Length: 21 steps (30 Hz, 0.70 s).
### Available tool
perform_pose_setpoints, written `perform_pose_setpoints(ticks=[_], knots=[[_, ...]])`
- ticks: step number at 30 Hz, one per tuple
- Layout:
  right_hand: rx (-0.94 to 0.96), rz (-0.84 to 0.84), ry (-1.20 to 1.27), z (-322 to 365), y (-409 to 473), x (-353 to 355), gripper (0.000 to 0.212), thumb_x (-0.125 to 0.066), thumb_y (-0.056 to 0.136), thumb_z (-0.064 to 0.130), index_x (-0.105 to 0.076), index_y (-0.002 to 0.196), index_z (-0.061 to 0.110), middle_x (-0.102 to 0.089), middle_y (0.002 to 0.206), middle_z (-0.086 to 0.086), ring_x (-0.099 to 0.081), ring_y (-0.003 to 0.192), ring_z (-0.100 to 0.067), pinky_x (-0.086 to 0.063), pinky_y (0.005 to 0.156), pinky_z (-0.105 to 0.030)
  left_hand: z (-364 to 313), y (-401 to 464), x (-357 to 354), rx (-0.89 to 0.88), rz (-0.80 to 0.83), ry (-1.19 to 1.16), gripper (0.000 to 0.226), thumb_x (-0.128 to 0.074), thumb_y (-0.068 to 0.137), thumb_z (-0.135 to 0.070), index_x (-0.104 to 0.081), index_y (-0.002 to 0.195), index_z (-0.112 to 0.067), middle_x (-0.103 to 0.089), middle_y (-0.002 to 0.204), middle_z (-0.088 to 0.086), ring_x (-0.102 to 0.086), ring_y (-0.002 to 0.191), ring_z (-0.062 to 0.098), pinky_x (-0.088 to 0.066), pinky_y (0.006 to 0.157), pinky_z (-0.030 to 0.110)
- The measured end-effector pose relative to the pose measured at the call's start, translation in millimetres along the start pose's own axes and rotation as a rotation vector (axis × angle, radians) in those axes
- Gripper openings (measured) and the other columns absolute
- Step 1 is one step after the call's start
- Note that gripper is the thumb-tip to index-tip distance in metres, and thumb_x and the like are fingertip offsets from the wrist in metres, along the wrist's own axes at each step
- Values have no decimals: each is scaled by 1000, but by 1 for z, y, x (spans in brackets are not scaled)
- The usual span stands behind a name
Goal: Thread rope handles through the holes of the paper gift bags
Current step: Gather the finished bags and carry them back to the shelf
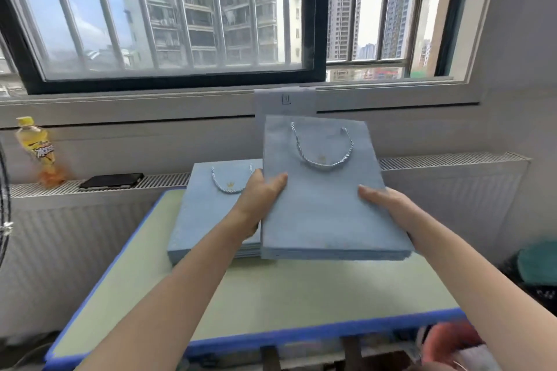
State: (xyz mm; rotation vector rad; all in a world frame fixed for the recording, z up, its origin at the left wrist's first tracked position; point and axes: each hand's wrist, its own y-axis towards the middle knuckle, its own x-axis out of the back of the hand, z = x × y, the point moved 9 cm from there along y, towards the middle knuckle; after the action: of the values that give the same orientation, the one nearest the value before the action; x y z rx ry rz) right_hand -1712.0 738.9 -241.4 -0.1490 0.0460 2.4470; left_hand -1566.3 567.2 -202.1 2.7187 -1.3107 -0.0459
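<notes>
Head view: lying on green table (pixel 271 295), blue-edged, second bag stack (pixel 208 220) at far left. Gripping blue bag stack (pixel 325 211) by its sides above table: left hand (pixel 259 193), right hand (pixel 382 202), thumbs on top. Drooping across top bag, silver rope handle (pixel 322 153). Standing far left, yellow bottle (pixel 37 150), label unreadable.

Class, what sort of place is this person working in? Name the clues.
Probably a room in a high-rise flat, not a workshop: a barred window facing apartment towers, a radiator beneath it, and a small table holding gift bags.
</notes>
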Motion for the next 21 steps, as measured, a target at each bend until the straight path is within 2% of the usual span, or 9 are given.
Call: perform_pose_setpoints(ticks=[3, 7, 10, 13, 16, 17, 19, 20, 21], knots=[[-32, -18, 21, -12, -12, -9, 52, -70, 73, 31, -61, 118, 7, -71, 104, -13, -71, 83, -28, -58, 65, -34, 16, -23, 5, 138, 29, -54, 33, -55, 95, -23, -53, 123, -5, -66, 115, 13, -66, 98, 28, -56, 79, 37], [-9, 12, 43, -9, -27, -19, 33, -63, 86, 26, -62, 114, 9, -73, 99, -11, -72, 78, -25, -56, 59, -31, 22, -41, 6, 144, 63, -86, 24, -56, 93, -30, -60, 112, -15, -69, 101, 3, -69, 80, 13, -59, 66, 27], [-40, 7, -3, -7, -25, -16, 35, -63, 85, 38, -63, 112, 15, -72, 104, -9, -71, 89, -28, -58, 72, -38, 20, -35, 14, 79, -41, -28, 34, -61, 90, -29, -59, 117, -8, -69, 108, 8, -69, 88, 19, -59, 68, 30], [-66, -45, -65, -10, -11, -4, 51, -67, 74, 46, -64, 111, 11, -73, 97, -9, -71, 83, -26, -57, 70, -36, 21, -18, 12, 58, -60, 33, 44, -62, 89, -37, -56, 116, -2, -67, 110, 10, -67, 91, 21, -57, 76, 34], [-97, -82, -48, -20, 11, 10, 45, -63, 80, 43, -64, 107, 7, -74, 88, -8, -72, 71, -23, -55, 56, -28, 15, 6, 29, 2, -115, 282, 59, -40, 91, -61, -59, 104, -7, -62, 98, 3, -57, 91, 20, -45, 84, 36], [-115, -89, -12, -27, 22, 14, 40, -60, 85, 41, -65, 106, 8, -75, 87, -7, -72, 70, -22, -55, 53, -27, 13, 19, 50, -40, -223, 410, 58, -37, 94, -58, -60, 104, -6, -61, 100, 5, -54, 97, 23, -42, 89, 39], [-148, -86, 63, -40, 39, 19, 35, -55, 89, 41, -65, 105, 11, -75, 87, -6, -72, 71, -20, -54, 52, -26, 12, 30, 108, -64, -499, 674, 51, -44, 94, -50, -57, 115, -5, -57, 116, 14, -47, 113, 32, -36, 96, 43], [-169, -85, 99, -46, 53, 18, 34, -53, 91, 40, -65, 103, 11, -75, 85, -6, -72, 69, -20, -54, 51, -25, 23, 38, 135, 22, -567, 778, 58, -49, 90, -53, -52, 124, -6, -53, 123, 18, -42, 119, 36, -35, 98, 45], [-189, -88, 126, -51, 61, 17, 32, -51, 93, 39, -64, 101, 11, -75, 81, -6, -71, 65, -19, -53, 48, -25, 39, 43, 154, 140, -557, 847, 70, -51, 84, -60, -47, 130, -7, -48, 129, 20, -39, 124, 39, -34, 99, 47]])
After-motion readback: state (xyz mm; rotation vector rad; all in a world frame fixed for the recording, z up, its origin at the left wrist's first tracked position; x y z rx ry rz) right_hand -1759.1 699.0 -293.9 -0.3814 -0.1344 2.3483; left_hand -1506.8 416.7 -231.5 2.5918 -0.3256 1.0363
